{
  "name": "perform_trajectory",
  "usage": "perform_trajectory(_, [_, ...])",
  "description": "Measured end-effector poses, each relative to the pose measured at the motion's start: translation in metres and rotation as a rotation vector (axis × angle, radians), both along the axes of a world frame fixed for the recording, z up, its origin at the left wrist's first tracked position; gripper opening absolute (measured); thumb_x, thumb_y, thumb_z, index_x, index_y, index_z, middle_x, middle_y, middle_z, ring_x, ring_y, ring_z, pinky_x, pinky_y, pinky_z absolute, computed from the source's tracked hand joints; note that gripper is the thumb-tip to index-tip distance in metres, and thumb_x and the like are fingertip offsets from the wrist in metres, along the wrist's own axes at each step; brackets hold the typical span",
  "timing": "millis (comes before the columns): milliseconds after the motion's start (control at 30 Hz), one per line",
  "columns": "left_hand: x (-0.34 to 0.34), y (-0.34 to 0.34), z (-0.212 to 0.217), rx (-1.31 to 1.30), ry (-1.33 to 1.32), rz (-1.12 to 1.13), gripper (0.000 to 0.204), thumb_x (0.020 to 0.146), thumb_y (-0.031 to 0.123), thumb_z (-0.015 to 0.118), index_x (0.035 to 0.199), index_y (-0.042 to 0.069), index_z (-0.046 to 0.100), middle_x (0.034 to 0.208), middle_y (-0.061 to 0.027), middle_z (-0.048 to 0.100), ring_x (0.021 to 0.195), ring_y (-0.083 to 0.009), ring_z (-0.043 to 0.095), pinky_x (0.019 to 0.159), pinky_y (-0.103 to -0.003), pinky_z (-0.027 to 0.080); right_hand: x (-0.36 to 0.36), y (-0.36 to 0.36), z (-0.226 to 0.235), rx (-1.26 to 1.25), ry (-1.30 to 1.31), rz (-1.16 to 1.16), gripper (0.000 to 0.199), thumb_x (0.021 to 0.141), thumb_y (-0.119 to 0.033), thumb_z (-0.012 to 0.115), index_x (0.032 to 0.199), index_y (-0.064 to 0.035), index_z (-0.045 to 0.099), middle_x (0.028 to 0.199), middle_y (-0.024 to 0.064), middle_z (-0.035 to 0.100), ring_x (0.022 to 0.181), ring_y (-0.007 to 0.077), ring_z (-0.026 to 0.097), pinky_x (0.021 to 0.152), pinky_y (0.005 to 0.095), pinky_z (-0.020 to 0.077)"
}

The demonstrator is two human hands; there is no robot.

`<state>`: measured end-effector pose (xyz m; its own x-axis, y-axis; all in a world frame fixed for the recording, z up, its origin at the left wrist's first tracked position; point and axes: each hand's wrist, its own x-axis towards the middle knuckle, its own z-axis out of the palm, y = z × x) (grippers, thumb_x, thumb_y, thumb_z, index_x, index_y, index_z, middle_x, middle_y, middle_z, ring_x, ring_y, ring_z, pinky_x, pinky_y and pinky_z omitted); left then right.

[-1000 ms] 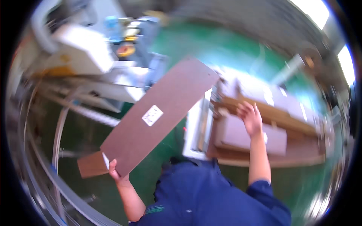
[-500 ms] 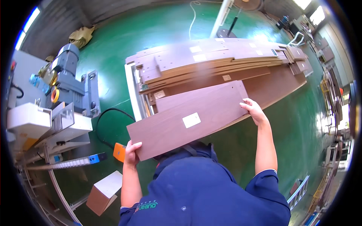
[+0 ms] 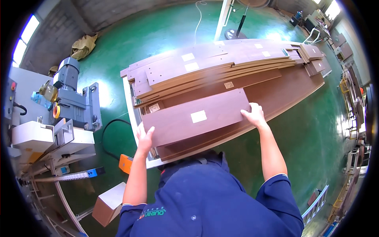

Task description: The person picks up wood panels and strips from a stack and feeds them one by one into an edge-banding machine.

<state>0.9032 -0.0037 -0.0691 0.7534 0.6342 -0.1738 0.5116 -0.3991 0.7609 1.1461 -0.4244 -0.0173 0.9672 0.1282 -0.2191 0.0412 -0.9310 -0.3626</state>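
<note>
While I watch from afar, the brown panel (image 3: 179, 123) lies above a larger brown board (image 3: 286, 94) on the tabletop (image 3: 154, 163), between both hands. My left hand (image 3: 143, 138) has its fingers spread beside one end; my right hand (image 3: 254, 115) laps the other, grip unclear to me. I judge an uneven release could skew the panel or pinch a fingertip.
</note>
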Motion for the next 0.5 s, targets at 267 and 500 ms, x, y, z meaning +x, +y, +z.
perform_trajectory(267, [0.008,-0.021,0.005,-0.445,-0.165,0.082,0.065,0.093,0.018,0.057,0.146,-0.004,0.025,0.141,-0.0195,0.042,0.130,-0.0284,0.042,0.109,-0.034,0.031,0.012,-0.024,-0.036,0.445,0.134,-0.078,0.064,0.080,-0.028,0.073,0.131,0.0011,0.047,0.127,0.0193,0.056,0.119,0.0289,0.054,0.100,0.0379,0.0429])
perform_trajectory(500, [0.008,-0.023,-0.007,-0.496,-0.194,0.111,0.066,0.094,0.018,0.057,0.146,-0.005,0.024,0.140,-0.0200,0.043,0.129,-0.0273,0.042,0.109,-0.034,0.031,0.017,-0.023,-0.030,0.496,0.174,-0.092,0.054,0.081,-0.024,0.072,0.125,0.0014,0.054,0.115,0.0170,0.064,0.108,0.0256,0.061,0.094,0.0358,0.0467])
